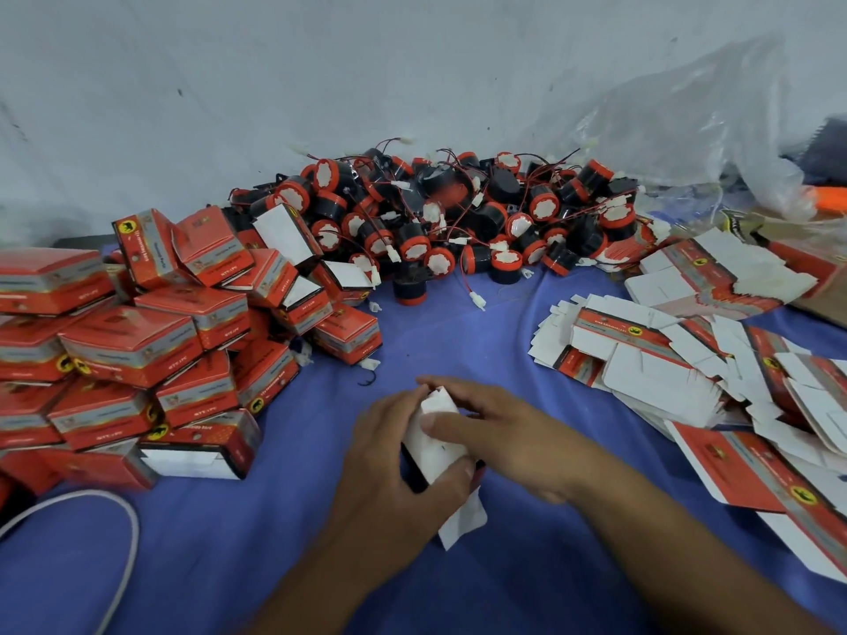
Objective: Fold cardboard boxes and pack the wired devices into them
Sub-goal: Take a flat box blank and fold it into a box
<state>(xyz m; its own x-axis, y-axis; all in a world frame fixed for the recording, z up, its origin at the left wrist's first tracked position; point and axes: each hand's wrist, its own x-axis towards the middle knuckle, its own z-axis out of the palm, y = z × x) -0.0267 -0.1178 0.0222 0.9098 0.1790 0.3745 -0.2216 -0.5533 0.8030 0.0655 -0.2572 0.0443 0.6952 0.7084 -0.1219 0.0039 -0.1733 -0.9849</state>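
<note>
Blue-clothed desk (458,341) against a pale wall. The left hand (389,456) wraps round a half-formed box (433,440), and the right hand (499,433) pinches its far flap. Wired devices (458,222) lie heaped beyond both hands, closed boxes (137,350) left of the left hand, flat blanks (664,359) right of the right hand. Risk: uneven squeezing may crease the loose near flap or let it spring open, and a trailing wire could catch in the closure. Fingers hide whether a device is already inside. The box print is blurred.
</note>
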